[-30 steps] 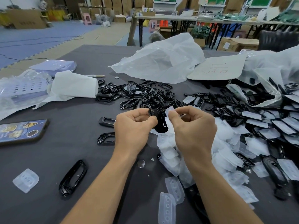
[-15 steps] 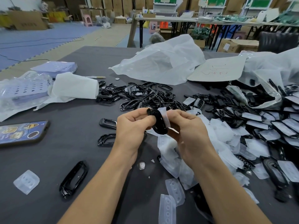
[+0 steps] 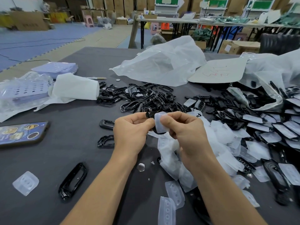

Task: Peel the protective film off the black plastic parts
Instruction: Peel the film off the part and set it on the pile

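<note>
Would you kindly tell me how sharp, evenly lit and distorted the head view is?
Head view: soft even light, only faint shadows on the table; left hand, right hand, film and black part sharp; glints on the heap of black frames; far shelves smeared; wide lens bends lines near the edges.

Phone (image 3: pixel 21 133) w/ stickered back is lying at left edge of gray table (image 3: pixel 68 159); crumpled white paper (image 3: pixel 76 88) is sitting beyond it, touching a clear-wrapped stack of purple perforated sheets (image 3: pixel 21 93); 2nd purple stack (image 3: pixel 55 68) is lying farther back; pen (image 3: pixel 95 78) is lying just behind the paper, small round disc (image 3: pixel 118 79) near its tip; another disc (image 3: pixel 140 167) is lying nearer the camera; translucent bag (image 3: pixel 162 62) is slumping at table center-back, cardboard sheet (image 3: pixel 219 72) w/ red writing is lying beside it on the right; in bkgd, folding tables (image 3: pixel 170 21), cardboard boxes (image 3: pixel 233 47) and pink stool (image 3: pixel 89 20) are standing around blue floor mat (image 3: pixel 40 38).
</note>
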{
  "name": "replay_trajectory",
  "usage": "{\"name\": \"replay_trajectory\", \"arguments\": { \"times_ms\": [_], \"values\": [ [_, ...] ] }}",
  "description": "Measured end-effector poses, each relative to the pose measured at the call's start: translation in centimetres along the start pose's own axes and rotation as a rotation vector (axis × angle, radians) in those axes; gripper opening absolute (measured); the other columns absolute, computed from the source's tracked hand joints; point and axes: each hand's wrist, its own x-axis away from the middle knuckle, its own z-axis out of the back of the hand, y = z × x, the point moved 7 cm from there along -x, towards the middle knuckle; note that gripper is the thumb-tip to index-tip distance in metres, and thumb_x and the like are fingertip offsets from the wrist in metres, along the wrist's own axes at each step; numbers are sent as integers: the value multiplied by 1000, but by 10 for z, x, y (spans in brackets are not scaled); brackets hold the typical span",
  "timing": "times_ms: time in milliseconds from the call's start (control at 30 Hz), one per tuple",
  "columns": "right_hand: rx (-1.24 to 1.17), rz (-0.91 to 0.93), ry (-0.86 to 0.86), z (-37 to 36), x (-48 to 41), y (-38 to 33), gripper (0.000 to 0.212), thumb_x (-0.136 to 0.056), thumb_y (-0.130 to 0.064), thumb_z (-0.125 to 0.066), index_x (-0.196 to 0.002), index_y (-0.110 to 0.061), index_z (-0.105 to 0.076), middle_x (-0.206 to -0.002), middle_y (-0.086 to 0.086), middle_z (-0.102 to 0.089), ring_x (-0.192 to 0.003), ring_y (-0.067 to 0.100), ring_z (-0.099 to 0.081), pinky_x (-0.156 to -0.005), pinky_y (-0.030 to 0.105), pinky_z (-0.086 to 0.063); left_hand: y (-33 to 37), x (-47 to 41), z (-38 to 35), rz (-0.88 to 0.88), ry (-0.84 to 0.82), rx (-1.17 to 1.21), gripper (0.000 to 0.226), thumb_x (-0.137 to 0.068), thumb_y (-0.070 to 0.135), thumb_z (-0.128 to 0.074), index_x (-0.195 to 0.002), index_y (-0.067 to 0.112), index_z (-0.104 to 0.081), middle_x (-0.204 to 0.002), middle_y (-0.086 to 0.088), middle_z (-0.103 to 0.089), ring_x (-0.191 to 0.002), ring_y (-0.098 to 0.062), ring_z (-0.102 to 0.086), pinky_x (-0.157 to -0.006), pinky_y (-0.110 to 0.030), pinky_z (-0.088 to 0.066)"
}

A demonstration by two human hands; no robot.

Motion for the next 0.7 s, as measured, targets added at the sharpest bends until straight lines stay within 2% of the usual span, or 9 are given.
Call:
{"name": "replay_trajectory", "arguments": {
  "times_ms": [67,133,200,233,367,433,567,667,700],
  "values": [
    [126,45,21,-1,1,0,16,-79,-12,-86,-66,-17,-78,-62,-3,-72,-55,4,-65,-61,16,-52,0,0,0,-4,-12,7,23,-72,20,-93,-92,16,-83,-82,-5,-81,-78,-21,-79,-70,-31,-59],
    [217,70,75,2,0,2,12,-76,-20,-89,-70,-22,-80,-68,2,-76,-67,14,-75,-73,31,-60,0,0,-1,-7,-26,1,30,-71,21,-93,-97,12,-82,-85,-6,-81,-82,-23,-79,-78,-35,-62],
    [276,103,119,6,0,2,10,-77,-24,-89,-73,-25,-80,-68,2,-77,-70,20,-77,-80,43,-63,0,1,-5,-12,-61,14,19,-75,12,-90,-92,11,-83,-84,-8,-81,-81,-24,-79,-77,-34,-63],
    [304,125,130,7,0,0,9,-77,-26,-89,-74,-26,-80,-68,1,-77,-70,20,-77,-79,44,-63,2,2,-6,-18,-84,28,13,-77,6,-87,-88,12,-83,-84,-9,-81,-79,-24,-79,-74,-32,-62],
    [386,206,162,4,3,-7,11,-77,-25,-89,-72,-24,-79,-63,-5,-75,-63,14,-75,-68,37,-63,4,2,-10,-22,-171,73,18,-81,-3,-80,-82,14,-85,-78,-11,-79,-65,-14,-73,-63,-21,-55],
    [426,242,171,1,5,-10,13,-78,-24,-89,-70,-23,-78,-61,-7,-74,-60,12,-74,-67,38,-63,6,2,-11,-30,-206,66,20,-81,-5,-77,-81,14,-85,-74,-9,-78,-60,-9,-67,-58,-18,-52],
    [451,271,197,1,8,-13,17,-77,-26,-90,-68,-24,-76,-59,-9,-72,-57,10,-73,-67,41,-64,6,1,-11,-23,-211,49,15,-71,7,-80,-84,12,-84,-81,-17,-79,-71,-19,-66,-70,-31,-52],
    [478,270,229,2,8,-12,21,-75,-31,-91,-68,-22,-73,-60,-7,-72,-59,15,-73,-66,43,-62,5,1,-11,12,-252,35,19,-68,12,-75,-85,9,-83,-83,-30,-72,-77,-26,-56,-76,-42,-43],
    [488,268,237,2,7,-11,24,-74,-33,-91,-67,-22,-71,-59,-6,-72,-59,16,-73,-65,43,-62,4,0,-11,27,-262,30,20,-68,11,-74,-85,8,-83,-82,-28,-68,-77,-27,-52,-76,-43,-39]
  ]
}}
